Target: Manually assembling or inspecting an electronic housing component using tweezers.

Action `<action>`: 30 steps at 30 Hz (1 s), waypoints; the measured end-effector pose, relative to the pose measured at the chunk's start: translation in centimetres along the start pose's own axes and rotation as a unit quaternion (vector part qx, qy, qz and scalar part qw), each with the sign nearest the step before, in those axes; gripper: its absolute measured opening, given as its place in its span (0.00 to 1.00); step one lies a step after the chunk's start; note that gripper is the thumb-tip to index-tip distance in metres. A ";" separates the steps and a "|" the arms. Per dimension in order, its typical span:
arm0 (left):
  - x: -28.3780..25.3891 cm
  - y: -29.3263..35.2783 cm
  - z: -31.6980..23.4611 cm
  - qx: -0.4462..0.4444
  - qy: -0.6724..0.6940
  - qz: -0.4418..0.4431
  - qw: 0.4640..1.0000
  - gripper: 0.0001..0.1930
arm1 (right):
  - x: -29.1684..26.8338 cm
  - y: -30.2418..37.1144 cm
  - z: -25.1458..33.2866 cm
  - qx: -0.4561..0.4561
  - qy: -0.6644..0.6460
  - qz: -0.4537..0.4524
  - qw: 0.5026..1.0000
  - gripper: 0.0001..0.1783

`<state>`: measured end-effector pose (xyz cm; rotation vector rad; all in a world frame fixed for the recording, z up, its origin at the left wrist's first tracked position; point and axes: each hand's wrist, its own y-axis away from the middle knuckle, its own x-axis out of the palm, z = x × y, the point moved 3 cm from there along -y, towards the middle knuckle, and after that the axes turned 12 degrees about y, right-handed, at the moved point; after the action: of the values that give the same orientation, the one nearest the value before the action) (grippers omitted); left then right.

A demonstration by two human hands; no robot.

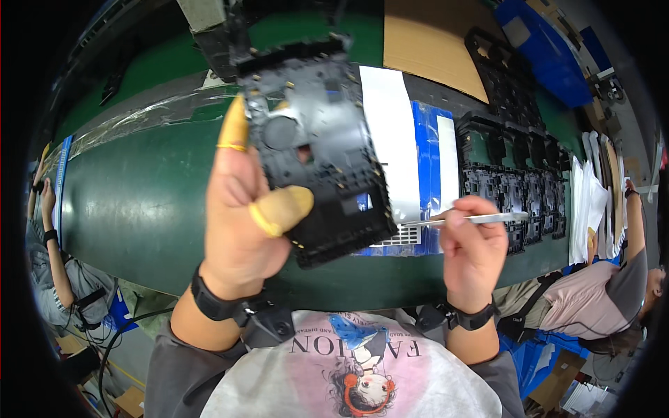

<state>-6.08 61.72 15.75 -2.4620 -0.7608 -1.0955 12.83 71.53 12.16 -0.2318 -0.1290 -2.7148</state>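
Observation:
My left hand, with yellow finger cots on its thumb and a finger, grips a black plastic housing by its left side. The housing is tilted above the table, its moulded inner side showing small brass-coloured spots. In my right hand a pair of metal tweezers is pinched between thumb and fingers. The tweezers' tips point left, close to the housing's lower right corner and above a white sheet with a dark grid. Whether the tips hold anything is too small to tell.
A white paper strip and a blue sheet lie beside the housing. Several black housings are laid out on the right. Behind are cardboard and a blue bin. Other people sit at both ends of the green table.

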 end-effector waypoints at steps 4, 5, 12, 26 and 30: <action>-0.3 -0.5 -0.5 -0.017 0.070 0.019 0.997 0.33 | 0.1 -0.1 -2.1 0.034 0.125 -0.028 0.991 0.10; -0.4 -0.5 -0.5 -0.021 0.090 0.000 0.996 0.31 | 0.0 -0.2 -2.1 0.033 0.125 -0.027 0.991 0.10; -0.8 -0.9 0.5 -0.024 0.160 -0.042 0.986 0.18 | -0.2 -0.4 -2.3 0.041 0.132 -0.021 0.990 0.09; 0.0 0.3 3.6 -0.171 0.140 -0.018 0.975 0.20 | 2.8 0.2 2.2 -0.010 -0.053 0.039 0.998 0.09; 0.2 0.7 3.8 -0.200 0.119 0.005 0.973 0.21 | 4.6 0.0 1.9 -0.028 -0.019 0.082 0.996 0.11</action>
<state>-3.33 63.11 13.39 -2.5705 -0.4918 -1.6412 8.99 69.96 14.88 -0.2972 -0.0425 -2.5528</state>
